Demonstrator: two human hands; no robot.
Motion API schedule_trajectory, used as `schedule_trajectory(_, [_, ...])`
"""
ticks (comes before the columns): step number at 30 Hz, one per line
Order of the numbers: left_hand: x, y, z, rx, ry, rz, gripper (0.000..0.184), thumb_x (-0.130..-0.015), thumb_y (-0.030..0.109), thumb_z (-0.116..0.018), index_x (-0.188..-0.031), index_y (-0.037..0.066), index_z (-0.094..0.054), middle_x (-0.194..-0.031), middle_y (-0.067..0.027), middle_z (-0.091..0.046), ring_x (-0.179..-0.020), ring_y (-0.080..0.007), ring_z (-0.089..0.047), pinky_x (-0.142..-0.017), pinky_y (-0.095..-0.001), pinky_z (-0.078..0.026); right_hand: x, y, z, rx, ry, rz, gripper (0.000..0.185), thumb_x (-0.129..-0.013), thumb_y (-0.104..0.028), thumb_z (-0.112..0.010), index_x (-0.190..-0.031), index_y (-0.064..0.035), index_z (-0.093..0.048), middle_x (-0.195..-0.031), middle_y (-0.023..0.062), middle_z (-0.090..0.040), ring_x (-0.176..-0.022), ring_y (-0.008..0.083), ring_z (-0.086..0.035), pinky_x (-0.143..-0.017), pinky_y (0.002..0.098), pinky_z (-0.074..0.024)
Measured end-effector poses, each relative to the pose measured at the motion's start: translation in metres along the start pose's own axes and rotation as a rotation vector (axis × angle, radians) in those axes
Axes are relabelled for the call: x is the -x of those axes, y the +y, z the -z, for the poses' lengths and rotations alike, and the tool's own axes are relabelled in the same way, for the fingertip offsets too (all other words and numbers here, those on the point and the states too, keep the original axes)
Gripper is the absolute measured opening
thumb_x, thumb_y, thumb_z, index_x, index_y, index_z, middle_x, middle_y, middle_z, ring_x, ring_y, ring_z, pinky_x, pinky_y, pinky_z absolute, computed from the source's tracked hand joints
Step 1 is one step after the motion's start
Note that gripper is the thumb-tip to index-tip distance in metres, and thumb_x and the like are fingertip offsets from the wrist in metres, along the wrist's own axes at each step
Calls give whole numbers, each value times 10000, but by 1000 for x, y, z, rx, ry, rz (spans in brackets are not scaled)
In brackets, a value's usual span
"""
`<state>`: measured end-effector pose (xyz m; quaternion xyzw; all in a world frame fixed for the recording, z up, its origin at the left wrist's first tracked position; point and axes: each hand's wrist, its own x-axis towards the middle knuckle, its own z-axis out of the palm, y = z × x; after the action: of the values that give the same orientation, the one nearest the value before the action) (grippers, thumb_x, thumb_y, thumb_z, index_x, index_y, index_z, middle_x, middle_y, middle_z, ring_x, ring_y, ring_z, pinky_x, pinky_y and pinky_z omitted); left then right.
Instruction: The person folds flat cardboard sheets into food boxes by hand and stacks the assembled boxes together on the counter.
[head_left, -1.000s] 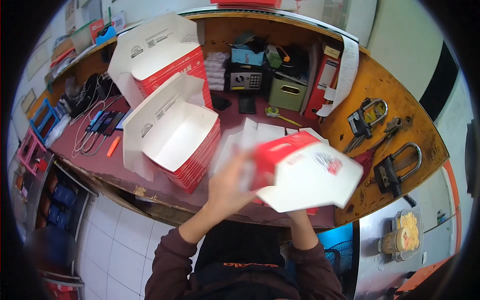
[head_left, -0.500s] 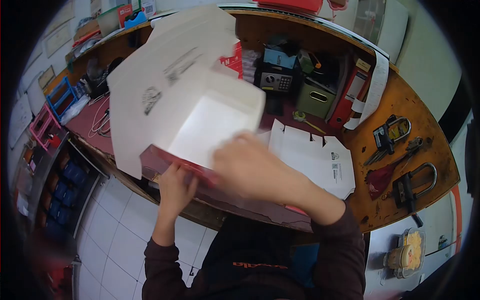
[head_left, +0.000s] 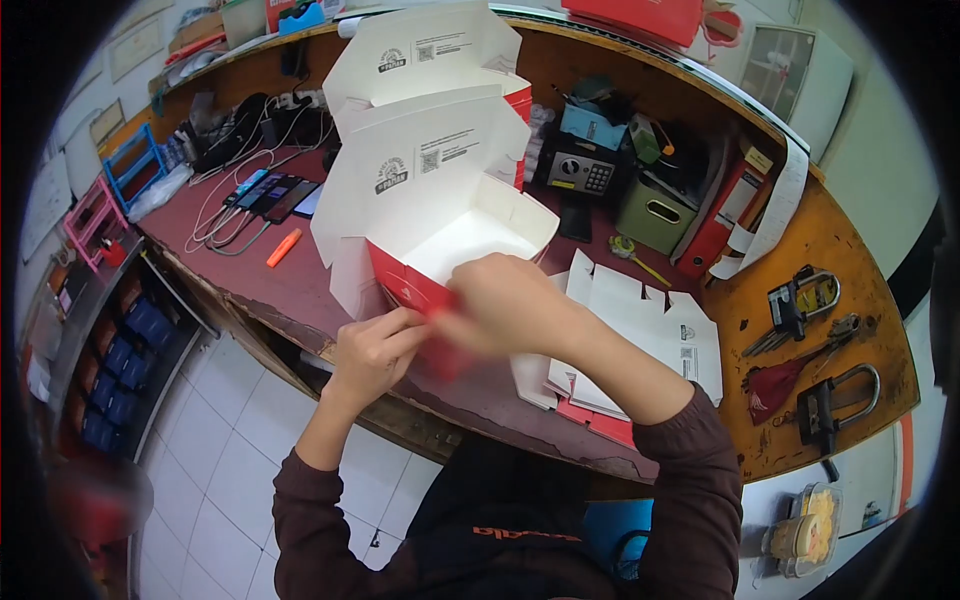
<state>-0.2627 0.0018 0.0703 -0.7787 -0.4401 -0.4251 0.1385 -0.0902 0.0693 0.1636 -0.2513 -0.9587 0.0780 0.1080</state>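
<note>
Two open cartons stand one behind the other towards the left of the bench [head_left: 230, 235], red outside and white within. We find the front carton [head_left: 455, 235] just beyond both hands, its printed lid raised and its pale floor and walls open to our view. The left hand [head_left: 365, 360] has its fingers [head_left: 403, 338] pinched on the red panel at the near edge. The right hand [head_left: 505, 300] is bent over that same edge, its fingertips blurred and partly hidden, so we cannot tell whether they grip. Nor can we tell what the carton's base rests on, since the hands cover its near side. Behind it we see the rear carton [head_left: 420, 50], with its lid up too and most of its inside screened by the front lid.

To the right lies a pile of flat carton blanks [head_left: 650, 335], white sides up, with red showing below. Farther back, a small safe [head_left: 582, 170] has its door closed and carries a blue box [head_left: 593, 125]; beside it, a green bin [head_left: 655, 215] has dark items at its top. At the lower right, on a separate surface, we see a clear tub [head_left: 820, 525] holding yellowish pieces, with a jar [head_left: 793, 541] against it.
</note>
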Motion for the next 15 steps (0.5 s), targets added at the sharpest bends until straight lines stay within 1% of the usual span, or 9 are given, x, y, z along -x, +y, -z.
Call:
schedule_trajectory(1, [0, -1, 0, 5, -2, -28, 184, -627, -12, -643, -795, 64, -647, -723, -26, -591, -582, -180, -586, -493, -262, -457, 0, -3, 1, -1, -4, 4, 309, -724, -266, -556, -633, 27, -585, -621, 207, -574, -600, 352, -577, -576, 402, -471])
schedule_trajectory(3, [2, -5, -1, 10, -11, -44, 193, -622, -18, -638, -796, 67, -647, -725, -26, -591, -580, -179, -585, -492, -262, -457, 3, -9, 0, 54, 27, -42, 217, -701, -198, -652, -669, 10, -603, -694, 173, -602, -659, 323, -605, -595, 388, -487])
schedule_trajectory(7, [1, -8, 1, 37, -71, -52, 203, -612, -37, -616, -782, 72, -644, -730, -29, -589, -581, -183, -583, -488, -268, -456, 3, -9, -19, 106, 100, 26, 219, -725, -208, -638, -671, 1, -602, -706, 158, -600, -657, 311, -608, -596, 384, -488])
schedule_trajectory(9, [0, -11, 1, 51, -91, -54, 199, -609, -34, -613, -776, 71, -640, -736, -30, -588, -585, -186, -583, -488, -271, -456, 1, -9, -27, 189, 1, 29, 209, -732, -193, -620, -663, 3, -597, -720, 163, -612, -690, 305, -616, -613, 373, -490])
schedule_trajectory(10, [0, -13, 2, 63, -115, -64, 195, -606, -31, -610, -771, 71, -635, -743, -31, -587, -589, -189, -584, -489, -274, -455, -1, -10, -21, 184, 0, 29, 209, -732, -193, -620, -663, 3, -597, -720, 163, -612, -690, 305, -616, -613, 373, -490])
schedule_trajectory(12, [-1, -7, 0, 41, -109, -33, 193, -606, -25, -606, -772, 72, -629, -752, -31, -587, -602, -193, -586, -493, -279, -457, -9, -7, 0, 148, -336, 37, 174, -715, -156, -606, -675, 13, -605, -745, 185, -621, -704, 307, -623, -617, 367, -495])
schedule_trajectory(13, [-1, -4, -1, 20, -94, -1, 190, -606, -18, -603, -772, 73, -622, -761, -30, -588, -615, -197, -587, -498, -283, -458, -15, -5, 2, 148, -333, 35, 174, -715, -156, -606, -675, 13, -605, -745, 185, -621, -704, 307, -623, -617, 367, -495])
schedule_trajectory(14, [0, -3, -3, 22, -94, -5, 190, -606, -18, -603, -772, 73, -622, -761, -30, -588, -615, -197, -587, -498, -283, -458, -21, -4, 1, 49, -255, -27, 193, -720, -175, -591, -736, 18, -596, -735, 188, -614, -700, 312, -619, -612, 382, -491])
schedule_trajectory(15, [2, -3, -6, 12, -92, -28, 158, -623, 4, -592, -765, 75, -591, -754, -35, -556, -613, -211, -575, -497, -305, -455, -26, -5, 0, -50, -176, -88, 227, -725, -193, -576, -797, 23, -588, -724, 191, -607, -697, 318, -615, -608, 397, -487])
